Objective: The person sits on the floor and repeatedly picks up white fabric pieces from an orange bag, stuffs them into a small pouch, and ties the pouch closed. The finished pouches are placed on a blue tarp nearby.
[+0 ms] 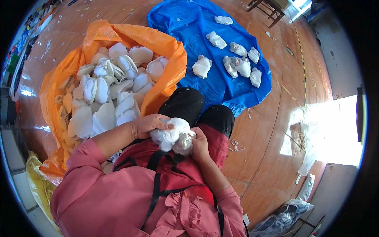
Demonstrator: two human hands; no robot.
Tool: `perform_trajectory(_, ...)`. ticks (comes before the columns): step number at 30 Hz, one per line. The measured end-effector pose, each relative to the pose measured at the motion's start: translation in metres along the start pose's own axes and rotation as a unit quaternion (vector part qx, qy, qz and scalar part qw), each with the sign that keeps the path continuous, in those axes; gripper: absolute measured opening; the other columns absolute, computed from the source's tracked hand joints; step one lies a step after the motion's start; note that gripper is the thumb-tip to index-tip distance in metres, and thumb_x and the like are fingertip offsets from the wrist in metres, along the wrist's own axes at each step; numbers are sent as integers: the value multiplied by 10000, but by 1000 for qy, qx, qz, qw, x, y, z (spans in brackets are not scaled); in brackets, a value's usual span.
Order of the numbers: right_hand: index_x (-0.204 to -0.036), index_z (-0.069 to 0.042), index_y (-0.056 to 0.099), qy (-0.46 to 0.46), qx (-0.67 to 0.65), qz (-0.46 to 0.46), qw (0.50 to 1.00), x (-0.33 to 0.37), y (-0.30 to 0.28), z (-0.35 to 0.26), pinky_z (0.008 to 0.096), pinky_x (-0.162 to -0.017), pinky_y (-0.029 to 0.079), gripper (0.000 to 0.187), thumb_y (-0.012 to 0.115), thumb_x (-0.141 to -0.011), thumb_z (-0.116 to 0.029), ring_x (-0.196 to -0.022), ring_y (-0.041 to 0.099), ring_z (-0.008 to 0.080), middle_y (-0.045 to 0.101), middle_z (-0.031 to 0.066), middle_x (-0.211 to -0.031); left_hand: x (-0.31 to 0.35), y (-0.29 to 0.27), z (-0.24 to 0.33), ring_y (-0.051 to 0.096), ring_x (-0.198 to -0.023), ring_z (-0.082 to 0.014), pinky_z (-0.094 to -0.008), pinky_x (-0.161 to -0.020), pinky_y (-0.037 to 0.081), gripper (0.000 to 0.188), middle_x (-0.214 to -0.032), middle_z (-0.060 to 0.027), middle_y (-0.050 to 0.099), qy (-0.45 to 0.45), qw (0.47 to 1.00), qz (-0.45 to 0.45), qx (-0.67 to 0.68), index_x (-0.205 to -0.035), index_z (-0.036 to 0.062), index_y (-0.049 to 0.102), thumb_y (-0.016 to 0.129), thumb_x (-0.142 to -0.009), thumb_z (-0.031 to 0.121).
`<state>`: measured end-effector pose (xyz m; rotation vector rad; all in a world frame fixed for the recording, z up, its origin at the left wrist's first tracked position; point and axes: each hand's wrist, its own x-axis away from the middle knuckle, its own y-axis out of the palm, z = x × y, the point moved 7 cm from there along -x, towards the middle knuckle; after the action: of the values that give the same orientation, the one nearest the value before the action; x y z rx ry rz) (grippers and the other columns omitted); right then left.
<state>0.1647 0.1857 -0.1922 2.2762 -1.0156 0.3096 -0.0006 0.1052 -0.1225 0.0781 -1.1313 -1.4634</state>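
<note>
Above my lap I hold a rounded white cloth bundle [173, 134] that looks soft and padded. My left hand [152, 125] grips its left side, the thumb lying across the top. On the right, my right hand [200, 143] pinches a gathered, cream-coloured part of it between thumb and fingers. To the left, an open orange sack [173, 59] holds a heap of white and cream oval pads [104, 118], some in stacked pairs. Ahead and right of my knees, several similar white bundles [202, 66] lie on a blue plastic sheet [177, 23].
A wooden stool [268, 10] stands at the far right on the reddish tiled floor [260, 158]. Loose white string [235, 146] lies right of my knee. Clear plastic bags [282, 217] lie at lower right. A yellow sack [37, 185] sits at lower left.
</note>
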Motion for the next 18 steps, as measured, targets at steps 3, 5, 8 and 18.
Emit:
perform_trajectory(3, -976, -67, 613, -28, -50, 33, 998, -2, 7, -16, 266, -734, 526, 96, 636, -917, 5, -801, 634, 123, 668, 30, -902, 4, -6, 0, 662, -1053, -193, -344, -906, 537, 522, -1156, -84, 672, 67, 992, -5, 102, -1286, 26, 562, 756, -886, 300)
perform_trajectory(5, -998, -71, 607, -43, -84, 10, 996, -3, 11, -18, 274, -743, 534, 126, 600, -915, 24, -814, 643, 132, 670, 37, -921, 3, -3, 3, 630, -1105, -200, -347, -919, 528, 586, -1205, -74, 641, 94, 984, -92, 118, -1323, 54, 531, 771, -868, 335)
perform_trajectory(8, -1030, -73, 591, -64, -115, -1, 991, -6, 18, -17, 283, -751, 542, 193, 549, -896, 59, -835, 648, 139, 668, 47, -956, 2, 10, 3, 564, -1182, -180, -326, -932, 510, 668, -1263, -44, 591, 145, 981, -100, 82, -1367, 83, 492, 802, -836, 346)
perform_trajectory(18, -1116, -72, 556, -61, -150, -101, 982, 6, 49, -33, 290, -857, 507, 212, 649, -954, -173, -978, 627, 153, 646, 49, -1093, -12, 10, 39, 625, -1048, -168, -338, -888, 516, 477, -1140, -38, 640, 368, 859, 246, -259, -1242, 55, 567, 798, -862, 227)
